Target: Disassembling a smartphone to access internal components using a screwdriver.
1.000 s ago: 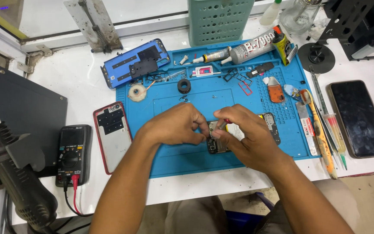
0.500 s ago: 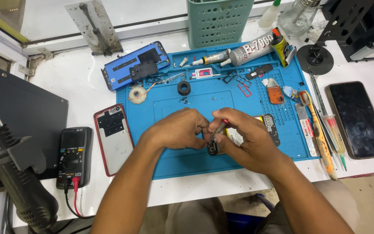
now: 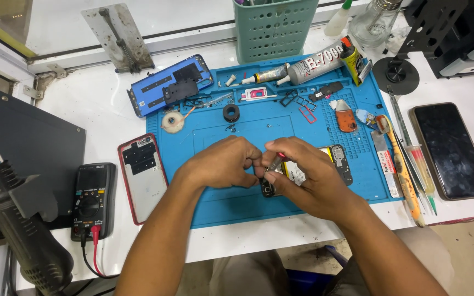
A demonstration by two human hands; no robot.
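The opened phone (image 3: 325,167) lies near the front of the blue mat (image 3: 220,203), its long axis running left to right; the left hand (image 3: 220,163) pinches its left end while the right hand (image 3: 308,178) grips a small red-tipped screwdriver (image 3: 277,161), tilted down-left onto it. Far behind, a green perforated basket (image 3: 272,27) holds tools, and a grey glue tube (image 3: 316,63) with an orange-yellow end lies pointing left.

Hands (image 3: 281,170) hide most of the opened phone (image 3: 325,164).

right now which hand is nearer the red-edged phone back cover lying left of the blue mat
Left. The left hand is on the mat just right of the red-edged cover; the right hand is farther right, beyond the left hand.
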